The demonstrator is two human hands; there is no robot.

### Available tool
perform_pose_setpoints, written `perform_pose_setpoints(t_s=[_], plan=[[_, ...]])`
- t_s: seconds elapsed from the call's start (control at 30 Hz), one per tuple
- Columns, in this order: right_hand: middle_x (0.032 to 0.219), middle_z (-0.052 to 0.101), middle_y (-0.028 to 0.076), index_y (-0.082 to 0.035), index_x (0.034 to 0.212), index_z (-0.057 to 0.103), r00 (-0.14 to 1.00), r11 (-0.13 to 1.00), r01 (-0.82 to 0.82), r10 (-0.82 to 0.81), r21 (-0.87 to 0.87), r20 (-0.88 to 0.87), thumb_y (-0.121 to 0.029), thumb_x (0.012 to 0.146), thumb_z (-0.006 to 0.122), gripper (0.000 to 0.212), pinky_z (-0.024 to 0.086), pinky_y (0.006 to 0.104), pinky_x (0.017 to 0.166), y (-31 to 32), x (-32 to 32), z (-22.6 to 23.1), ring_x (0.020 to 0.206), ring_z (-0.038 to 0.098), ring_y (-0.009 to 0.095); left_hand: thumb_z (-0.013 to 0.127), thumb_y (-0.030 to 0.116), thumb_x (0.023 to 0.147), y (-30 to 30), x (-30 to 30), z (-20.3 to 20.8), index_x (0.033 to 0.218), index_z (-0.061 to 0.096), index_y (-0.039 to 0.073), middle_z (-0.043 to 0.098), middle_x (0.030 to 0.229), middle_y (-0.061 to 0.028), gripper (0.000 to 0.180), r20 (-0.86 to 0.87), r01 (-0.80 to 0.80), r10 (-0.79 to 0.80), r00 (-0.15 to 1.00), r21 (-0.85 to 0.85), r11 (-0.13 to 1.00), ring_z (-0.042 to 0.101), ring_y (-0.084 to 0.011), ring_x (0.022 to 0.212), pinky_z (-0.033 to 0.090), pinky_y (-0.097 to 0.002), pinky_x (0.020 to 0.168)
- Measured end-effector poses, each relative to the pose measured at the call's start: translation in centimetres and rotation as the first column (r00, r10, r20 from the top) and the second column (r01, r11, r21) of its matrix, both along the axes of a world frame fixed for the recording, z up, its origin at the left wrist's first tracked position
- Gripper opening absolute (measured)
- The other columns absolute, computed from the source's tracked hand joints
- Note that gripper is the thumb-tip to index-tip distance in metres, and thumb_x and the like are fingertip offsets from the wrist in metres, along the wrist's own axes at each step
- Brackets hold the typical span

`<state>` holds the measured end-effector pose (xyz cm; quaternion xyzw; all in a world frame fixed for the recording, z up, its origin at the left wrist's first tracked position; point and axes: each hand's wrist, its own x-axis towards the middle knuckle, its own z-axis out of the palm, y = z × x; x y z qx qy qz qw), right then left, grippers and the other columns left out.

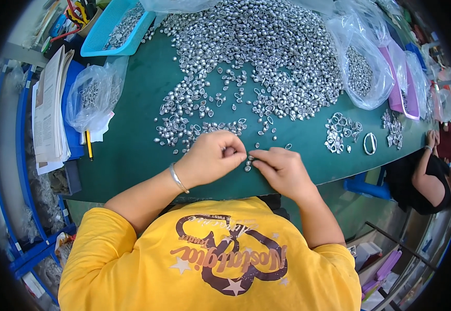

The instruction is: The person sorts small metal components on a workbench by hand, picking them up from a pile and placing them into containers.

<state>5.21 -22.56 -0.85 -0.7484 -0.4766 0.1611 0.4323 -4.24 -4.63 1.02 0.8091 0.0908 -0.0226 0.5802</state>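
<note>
Inside the table's point(137, 155) front edge, small pieces point(248, 168) are lining up away from me; my right hand point(285, 168) is half-curling beside them, my left hand point(207, 158) pinching, both grips unclear. Bare room is flanking us, the pile point(256, 46) lying beyond.

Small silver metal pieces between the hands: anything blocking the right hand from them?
Nothing visible: the right hand is right beside the small silver metal pieces; the left hand is on their other side.
</note>
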Motion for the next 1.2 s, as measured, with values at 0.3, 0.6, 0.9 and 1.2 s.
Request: perform_pose_setpoints(t_s=[0.3, 0.6, 0.9, 1.2], plan=[[0.065, 0.054, -0.001, 0.0, 0.085, 0.06, 0.385, 0.983, 0.174, -0.016, 0.055, -0.923, 0.0, 0.075, 0.059, 0.01, 0.036, 0.0195, 0.048, -2.0, 1.3, 0.8, 0.055, 0.048, 0.006, 0.067, 0.009, 0.066, -1.7, -0.4, -1.4, 0.074, 0.057, 0.005, 0.049, 0.07, -0.0074, 0.013, 0.206, 0.055, -0.211, 0.955, 0.578, 0.814, 0.056, -0.0251, 0.065, 0.046, -0.0337, 0.056], [0.068, 0.056, 0.009, -0.004, 0.079, 0.059, 0.992, 0.999, 0.007, -0.001, -0.046, 0.13, -0.005, 0.074, 0.063, 0.006, 0.045, 0.0316, 0.051, 0.1, -1.4, 0.5, 0.058, 0.056, 0.026, 0.065, 0.005, 0.069, -0.7, -1.0, -1.6, 0.077, 0.052, 0.004, 0.048, 0.076, -0.0105, 0.015, 0.223, 0.083, -0.252, 0.942, 0.574, 0.815, 0.054, -0.0271, 0.07, 0.045, -0.0346, 0.06], [0.073, 0.059, 0.012, -0.003, 0.081, 0.055, 0.973, 0.973, 0.226, -0.227, -0.047, -0.028, -0.007, 0.076, 0.063, 0.01, 0.047, 0.0332, 0.053, -0.4, -1.3, 0.3, 0.062, 0.059, 0.029, 0.065, 0.005, 0.07, 0.7, -1.1, 0.3, 0.076, 0.057, 0.004, 0.048, 0.07, -0.0094, 0.01, 0.214, 0.004, -0.104, 0.971, 0.421, 0.907, 0.053, -0.026, 0.064, 0.044, -0.0322, 0.057], [0.071, 0.054, 0.015, -0.003, 0.082, 0.049, 0.988, 0.965, 0.09, -0.055, -0.247, 0.145, -0.011, 0.075, 0.063, 0.018, 0.047, 0.039, 0.056, -0.5, -1.7, 1.3, 0.068, 0.057, 0.033, 0.067, 0.005, 0.067, -0.5, -1.5, -0.5, 0.077, 0.057, 0.003, 0.05, 0.073, -0.0103, 0.014, 0.165, 0.028, -0.14, 0.976, 0.543, 0.839, 0.055, -0.0279, 0.066, 0.046, -0.0347, 0.06]])
